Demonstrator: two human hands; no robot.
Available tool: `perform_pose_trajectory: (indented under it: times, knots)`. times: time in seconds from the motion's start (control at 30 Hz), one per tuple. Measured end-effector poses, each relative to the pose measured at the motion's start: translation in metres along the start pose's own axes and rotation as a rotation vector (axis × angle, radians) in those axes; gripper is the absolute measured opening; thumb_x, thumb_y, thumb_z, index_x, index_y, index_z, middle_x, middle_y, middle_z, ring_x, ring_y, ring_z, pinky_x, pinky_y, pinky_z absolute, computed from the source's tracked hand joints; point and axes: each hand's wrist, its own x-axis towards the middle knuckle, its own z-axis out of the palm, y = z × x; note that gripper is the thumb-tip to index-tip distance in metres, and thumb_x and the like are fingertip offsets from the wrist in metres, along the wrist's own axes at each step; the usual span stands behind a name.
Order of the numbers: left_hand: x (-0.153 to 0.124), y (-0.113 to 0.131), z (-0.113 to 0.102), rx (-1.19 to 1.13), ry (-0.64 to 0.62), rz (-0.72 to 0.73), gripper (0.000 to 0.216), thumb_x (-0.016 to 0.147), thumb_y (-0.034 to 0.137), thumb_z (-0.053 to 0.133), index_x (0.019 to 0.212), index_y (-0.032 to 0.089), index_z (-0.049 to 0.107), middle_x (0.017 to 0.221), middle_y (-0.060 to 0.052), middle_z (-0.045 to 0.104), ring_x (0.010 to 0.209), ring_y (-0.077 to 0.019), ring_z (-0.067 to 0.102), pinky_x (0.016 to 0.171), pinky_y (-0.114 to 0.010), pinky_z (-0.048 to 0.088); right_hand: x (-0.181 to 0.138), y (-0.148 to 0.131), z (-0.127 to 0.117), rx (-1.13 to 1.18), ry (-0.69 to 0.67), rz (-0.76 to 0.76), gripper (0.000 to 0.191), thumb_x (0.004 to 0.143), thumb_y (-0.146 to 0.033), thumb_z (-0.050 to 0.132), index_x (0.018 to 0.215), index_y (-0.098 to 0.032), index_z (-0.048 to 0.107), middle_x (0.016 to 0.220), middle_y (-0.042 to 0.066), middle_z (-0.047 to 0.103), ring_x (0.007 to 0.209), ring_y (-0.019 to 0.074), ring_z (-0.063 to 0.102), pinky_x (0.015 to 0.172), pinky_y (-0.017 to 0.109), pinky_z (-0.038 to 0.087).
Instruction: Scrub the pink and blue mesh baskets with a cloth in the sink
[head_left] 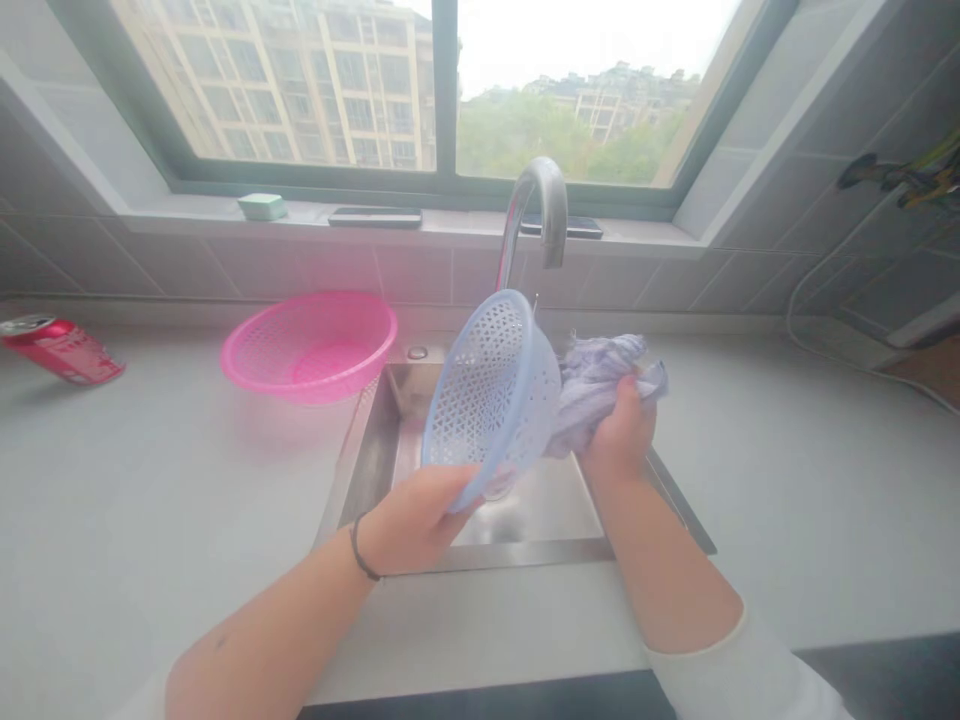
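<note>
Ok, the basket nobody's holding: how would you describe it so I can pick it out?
Below the window is a steel sink. On the counter to its left sits a pink perforated plastic basket, untouched, unlike the pale blue one in the left hand.

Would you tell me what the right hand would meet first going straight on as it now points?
The right hand would meet the lilac cloth it grips; beyond that, probably the tiled wall, though depth is unclear.
</note>
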Motion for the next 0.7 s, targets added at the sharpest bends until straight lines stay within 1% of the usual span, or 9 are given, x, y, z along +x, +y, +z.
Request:
perform_pose_trajectory:
  times: [0.07,0.13,0.17,0.27,0.3,0.37,0.53,0.63,0.7]
  knots:
    - [0.001,-0.006,0.003,-0.200,0.108,-0.195,0.040,0.103,0.027,0.055,0.141,0.022,0.066,0.136,-0.013,0.075,0.127,-0.0291,0.072,0.112,-0.047,0.058,-0.004,-0.007,0.003,-0.039,0.102,-0.067,0.050,0.098,-0.063,0.052,0.137,-0.033,0.058,0.122,0.010,0.069,0.115,0.0325,0.070,0.089,0.050,0.061]
    - [0.004,-0.014,0.007,-0.401,0.185,-0.324,0.044,0.100,0.034,0.062,0.142,0.021,0.065,0.139,-0.014,0.073,0.128,-0.0310,0.071,0.114,-0.051,0.055,-0.013,-0.019,0.009,-0.119,0.039,-0.179,0.037,0.097,-0.053,0.060,0.127,-0.032,0.065,0.120,0.009,0.070,0.111,0.0305,0.070,0.091,0.048,0.060]
    - [0.006,-0.018,0.009,-0.469,0.209,-0.372,0.047,0.098,0.035,0.066,0.143,0.021,0.064,0.139,-0.014,0.073,0.128,-0.0314,0.071,0.113,-0.051,0.055,-0.020,-0.026,0.015,-0.173,-0.073,-0.265,0.029,0.097,-0.046,0.062,0.122,-0.031,0.068,0.120,0.009,0.070,0.109,0.0288,0.070,0.093,0.047,0.059]
    - [0.013,-0.028,0.013,-0.552,0.273,-0.447,0.048,0.091,0.037,0.074,0.137,0.023,0.069,0.134,-0.012,0.075,0.125,-0.0323,0.071,0.109,-0.050,0.057,-0.040,-0.044,0.035,-0.344,-0.588,-0.686,0.019,0.091,-0.030,0.067,0.108,-0.033,0.073,0.113,0.005,0.073,0.097,0.0233,0.069,0.089,0.040,0.059]
    - [0.014,-0.030,0.013,-0.561,0.286,-0.453,0.045,0.090,0.036,0.075,0.132,0.022,0.072,0.132,-0.011,0.076,0.124,-0.0329,0.070,0.109,-0.049,0.057,-0.045,-0.047,0.042,-0.386,-0.685,-0.787,0.019,0.089,-0.027,0.067,0.106,-0.033,0.074,0.110,0.004,0.073,0.093,0.0220,0.068,0.087,0.038,0.059]
    - [0.015,-0.033,0.009,-0.560,0.271,-0.451,0.043,0.086,0.033,0.077,0.127,0.021,0.074,0.130,-0.011,0.076,0.126,-0.0337,0.068,0.109,-0.049,0.056,-0.051,-0.046,0.051,-0.472,-0.706,-0.864,0.019,0.087,-0.023,0.067,0.103,-0.032,0.073,0.111,0.004,0.073,0.091,0.0212,0.067,0.087,0.038,0.058]
    - [0.012,-0.028,-0.004,-0.470,0.090,-0.444,0.059,0.082,0.016,0.069,0.140,0.024,0.067,0.132,-0.007,0.074,0.122,-0.0290,0.068,0.108,-0.045,0.055,-0.039,-0.023,0.047,-0.594,-0.477,-0.652,0.025,0.084,-0.025,0.072,0.108,-0.029,0.069,0.124,0.008,0.070,0.113,0.0290,0.066,0.097,0.046,0.056]
    - [0.011,-0.024,-0.006,-0.478,0.012,-0.443,0.062,0.083,0.015,0.065,0.144,0.024,0.064,0.130,-0.007,0.075,0.115,-0.0279,0.070,0.103,-0.043,0.057,-0.030,-0.016,0.041,-0.528,-0.442,-0.465,0.032,0.086,-0.022,0.068,0.117,-0.028,0.064,0.131,0.009,0.070,0.125,0.0310,0.065,0.102,0.049,0.056]
    - [0.011,-0.025,-0.005,-0.486,0.027,-0.424,0.061,0.084,0.017,0.067,0.144,0.024,0.064,0.131,-0.008,0.074,0.118,-0.0290,0.069,0.106,-0.045,0.054,-0.031,-0.019,0.042,-0.465,-0.457,-0.417,0.041,0.088,-0.019,0.064,0.128,-0.028,0.060,0.134,0.009,0.071,0.132,0.0297,0.064,0.107,0.049,0.056]
